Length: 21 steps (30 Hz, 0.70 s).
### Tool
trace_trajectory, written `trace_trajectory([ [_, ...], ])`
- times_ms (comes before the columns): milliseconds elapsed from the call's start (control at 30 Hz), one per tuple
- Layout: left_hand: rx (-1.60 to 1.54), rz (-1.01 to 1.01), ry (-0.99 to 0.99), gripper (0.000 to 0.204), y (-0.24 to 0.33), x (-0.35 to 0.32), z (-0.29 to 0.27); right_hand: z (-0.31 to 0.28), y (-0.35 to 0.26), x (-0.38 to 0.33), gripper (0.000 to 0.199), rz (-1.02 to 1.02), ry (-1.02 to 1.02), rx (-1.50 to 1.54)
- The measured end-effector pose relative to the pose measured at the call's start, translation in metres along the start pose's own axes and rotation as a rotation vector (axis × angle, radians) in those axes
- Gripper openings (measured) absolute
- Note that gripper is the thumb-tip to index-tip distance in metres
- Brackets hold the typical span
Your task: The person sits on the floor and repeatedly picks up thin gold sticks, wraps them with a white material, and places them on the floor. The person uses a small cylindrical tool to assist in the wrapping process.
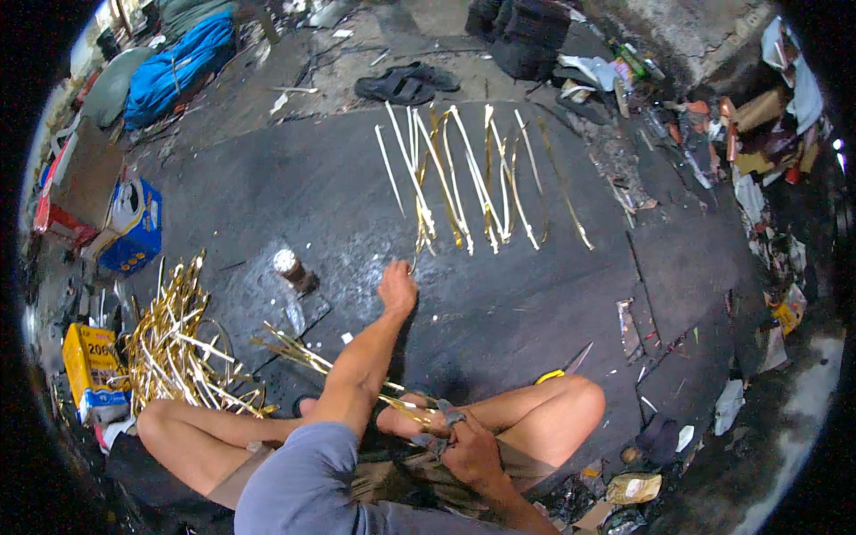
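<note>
Strips row [473, 178]: gold and white strips laid side by side on the dark floor [294, 187], 12 o'clock of the person.
Left hand [397, 287]: stretched out to the row's near end, fingers curled; grip cannot be told.
Right hand [470, 450]: closed around a grey tool [439, 428] and gold strip [406, 412], over the lap.
Loose pile [178, 343]: gold strips, 9 o'clock.
Sandals [406, 85]: 12 o'clock, beyond the row.

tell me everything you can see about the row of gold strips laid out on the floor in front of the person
The row of gold strips is a set of long, thin, shiny bands, gold with pale glints, looking like foil or metal. They lie flat on the dark floor, roughly side by side, several crossing or overlapping at their near ends. The left hand reaches to just below the row's near end; whether it touches a strip is unclear. A pair of dark sandals lies beyond the row.
</note>
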<state>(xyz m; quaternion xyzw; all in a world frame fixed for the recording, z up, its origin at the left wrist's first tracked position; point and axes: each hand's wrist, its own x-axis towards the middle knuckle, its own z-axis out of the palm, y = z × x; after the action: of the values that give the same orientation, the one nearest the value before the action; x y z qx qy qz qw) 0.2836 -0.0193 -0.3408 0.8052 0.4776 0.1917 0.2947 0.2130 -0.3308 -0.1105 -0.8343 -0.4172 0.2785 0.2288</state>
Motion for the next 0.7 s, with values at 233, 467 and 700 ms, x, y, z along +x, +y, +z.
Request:
trace_trajectory([
  [233, 0.183, 0.433, -0.226, 0.007, 0.057, -0.052, -0.168, -0.043, -0.04, 0.056, 0.047, -0.337, 0.446, 0.025],
  [467, -1.038, -0.162, -0.131, 0.014, 0.109, -0.165, -0.294, -0.05, -0.093, 0.09, 0.042, -0.593, 0.288, 0.41],
  [700, -1.139, -0.305, -0.04, 0.016, 0.097, -0.19, -0.311, -0.039, -0.107, 0.071, 0.015, -0.774, 0.316, 0.245],
])
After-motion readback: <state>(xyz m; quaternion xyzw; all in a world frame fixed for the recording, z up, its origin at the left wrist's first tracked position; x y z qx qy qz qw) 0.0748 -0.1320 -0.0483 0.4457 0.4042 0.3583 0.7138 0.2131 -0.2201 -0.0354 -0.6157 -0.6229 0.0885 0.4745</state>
